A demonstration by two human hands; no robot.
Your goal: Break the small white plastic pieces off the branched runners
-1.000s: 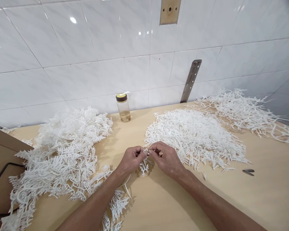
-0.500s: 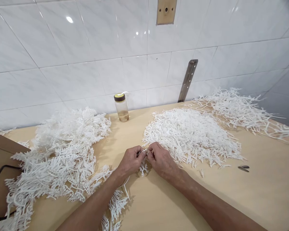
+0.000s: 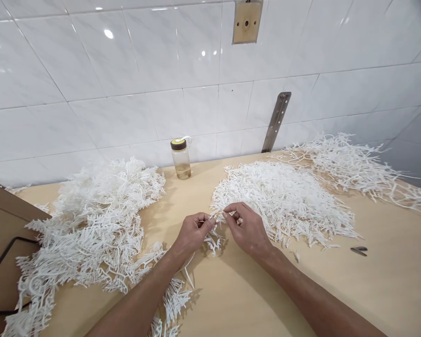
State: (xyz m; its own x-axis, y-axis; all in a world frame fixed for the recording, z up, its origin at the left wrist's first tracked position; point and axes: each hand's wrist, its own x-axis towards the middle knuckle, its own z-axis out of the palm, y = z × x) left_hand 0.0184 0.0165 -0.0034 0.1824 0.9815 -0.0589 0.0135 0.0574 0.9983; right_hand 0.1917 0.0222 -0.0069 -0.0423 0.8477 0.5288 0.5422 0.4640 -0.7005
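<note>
My left hand [image 3: 195,230] is closed, thumb against forefinger, on a white branched plastic-looking strand [image 3: 213,242] whose forked ends hang below the fingers. My right hand [image 3: 247,229] is just to the right, its thumb and forefinger nearly together at the strand's tip. Whatever may be between them is too small to make out. Behind the right hand lies a wide heap of short white pieces [image 3: 284,196]. Left of my left hand spreads a larger pile of uncut-looking white branched strands [image 3: 101,224], with a few clusters [image 3: 175,297] beside my left forearm.
A clear bottle [image 3: 182,164] with a dark lid stands near the tiled wall. Long thin white stems [image 3: 354,161] lie at the back right. A small metal snipper-like tool [image 3: 358,251] rests on the right. A metal bracket [image 3: 277,121] is on the wall; a brown box [image 3: 7,224] sits far left.
My right hand has drawn slightly away to the right from my left hand, and its fingers have opened out somewhat. The left hand keeps its hold. The whole view has shifted a little.
</note>
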